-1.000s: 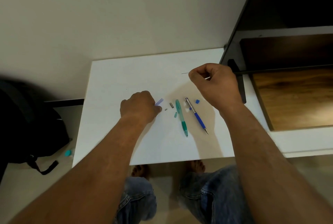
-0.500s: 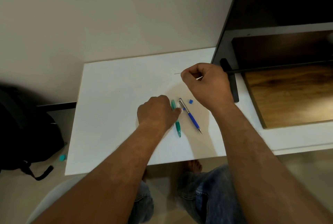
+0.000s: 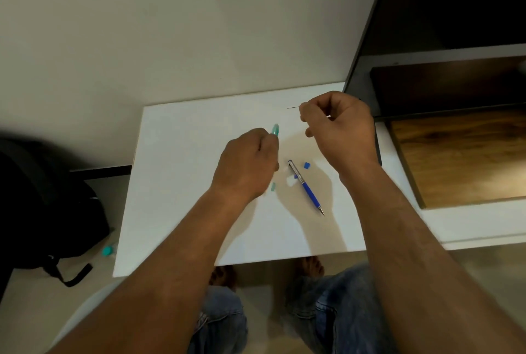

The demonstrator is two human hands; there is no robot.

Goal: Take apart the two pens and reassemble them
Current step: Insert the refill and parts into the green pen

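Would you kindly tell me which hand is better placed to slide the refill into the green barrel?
Right, I would say. The right hand pinches the refill, whose thin tip sticks out towards the left hand. That hand grips the green barrel close by and need only steady it.

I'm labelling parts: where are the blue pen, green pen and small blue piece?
blue pen (image 3: 308, 190), head view, mid barrel.
green pen (image 3: 275, 128), head view, its exposed end.
small blue piece (image 3: 306, 165), head view, its centre.
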